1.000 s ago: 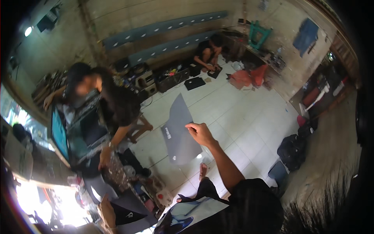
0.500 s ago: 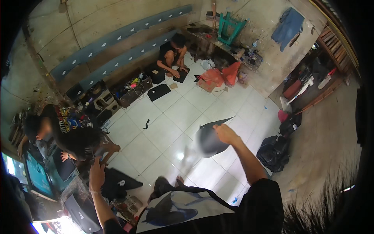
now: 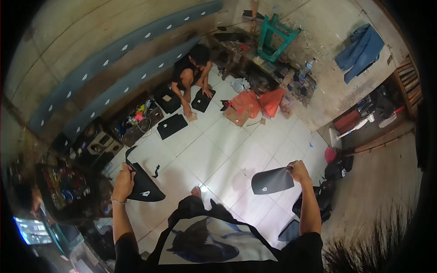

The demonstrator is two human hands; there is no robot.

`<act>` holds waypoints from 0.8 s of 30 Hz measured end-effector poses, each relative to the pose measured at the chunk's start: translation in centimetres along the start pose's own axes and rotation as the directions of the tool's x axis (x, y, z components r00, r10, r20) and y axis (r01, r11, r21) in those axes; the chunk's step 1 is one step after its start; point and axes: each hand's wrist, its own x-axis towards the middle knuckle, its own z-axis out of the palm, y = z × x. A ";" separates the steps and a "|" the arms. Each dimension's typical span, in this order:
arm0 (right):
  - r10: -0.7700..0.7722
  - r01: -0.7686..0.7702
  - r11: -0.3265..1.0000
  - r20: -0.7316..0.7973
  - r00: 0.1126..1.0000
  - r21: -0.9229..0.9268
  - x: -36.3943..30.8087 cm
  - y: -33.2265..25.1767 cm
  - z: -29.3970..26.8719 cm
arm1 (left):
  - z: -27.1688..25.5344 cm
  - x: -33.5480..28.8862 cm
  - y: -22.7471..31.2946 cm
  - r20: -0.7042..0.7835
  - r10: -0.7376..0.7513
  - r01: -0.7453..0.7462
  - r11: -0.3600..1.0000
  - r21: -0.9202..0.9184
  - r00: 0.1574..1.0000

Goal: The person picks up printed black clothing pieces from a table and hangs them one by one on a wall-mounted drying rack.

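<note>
Both hands are raised and spread wide over the white tiled floor [image 3: 227,150], each gripping its own flat sheet. Left hand [image 3: 124,179] is closed on the upper corner of a black triangular sheet [image 3: 144,186]; this sheet hangs down and to the right of the hand, with a small pale mark near its lower edge. A thin bracelet sits on the left wrist. Right hand [image 3: 299,171] pinches the upper right edge of a grey rounded sheet [image 3: 272,181] — this sheet extends to the left of the hand and also carries a small pale mark. The two sheets are well apart, held in the air above the floor on either side of the person's body; a bare foot [image 3: 196,191] shows between them on the tiles.

Farther back, a seated person [image 3: 193,75] crouches on the floor with one hand on a dark flat panel [image 3: 202,100]. Another dark panel [image 3: 172,126] lies just beside, to the left. Orange plastic bags [image 3: 257,102] lie to the right of that person. A green stool [image 3: 276,38] stands near the wall — blue clothing [image 3: 362,50] hangs to its right.
</note>
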 end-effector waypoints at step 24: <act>-0.623 0.632 0.749 -0.113 0.774 0.197 72.6 -3.6 -33.8 | 16.7 42.4 8.2 -0.307 -0.501 0.468 0.866 -0.177 0.810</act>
